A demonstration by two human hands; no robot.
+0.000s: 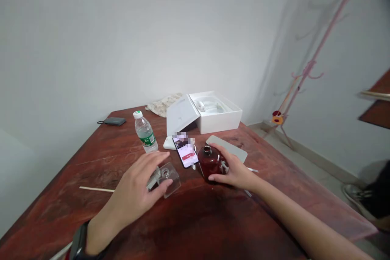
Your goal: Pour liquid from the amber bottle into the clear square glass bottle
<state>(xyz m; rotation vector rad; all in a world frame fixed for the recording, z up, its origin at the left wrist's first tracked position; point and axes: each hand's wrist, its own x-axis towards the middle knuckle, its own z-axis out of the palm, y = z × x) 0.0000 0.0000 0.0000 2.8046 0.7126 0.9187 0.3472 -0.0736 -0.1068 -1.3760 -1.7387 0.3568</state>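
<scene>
My right hand (236, 170) is wrapped round a dark red glass bottle (209, 163) that stands upright on the wooden table (195, 219), its round metal neck uncovered. My left hand (137, 189) rests over a clear glass block-shaped cap (169, 176) lying on the table, thumb and fingers closing on it. A smartphone (185, 152) with a lit screen lies between the two hands, just behind them.
A small water bottle (145, 132) stands behind my left hand. An open white box (207, 115) sits at the back, with cloth (163, 103) and a dark power bank (113, 121) to its left. A thin stick (96, 189) lies left. A coat rack (307, 65) stands right.
</scene>
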